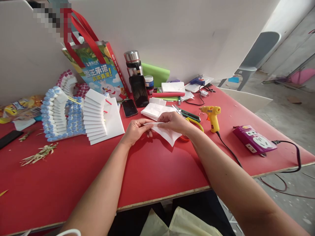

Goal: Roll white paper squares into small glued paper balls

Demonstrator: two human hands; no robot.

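Note:
Between my two hands is a thin white sheet, perhaps tissue paper (169, 135), held above the red table (157, 173). My left hand (136, 131) pinches its left end, with the thumb on top. On the upper edge, my right hand (173, 122) closes its thumb and fingers. One corner of the sheet hangs down toward me. Just behind my hands lies a stack of white sheets (154, 112). Scissors with yellow and orange handles (197, 124) are partly hidden by my right hand and forearm, beside a green-and-black cutter (190, 114).
A yellow glue gun (212, 118) and a purple power strip (253, 139) with cords stand to the right. At the left are a fan-shaped white-and-blue craft (55, 114), layered white board pieces (94, 118) and dried stems (39, 155). Phones (129, 108), a steel flask (132, 59) and a shopping bag (100, 72) stand behind.

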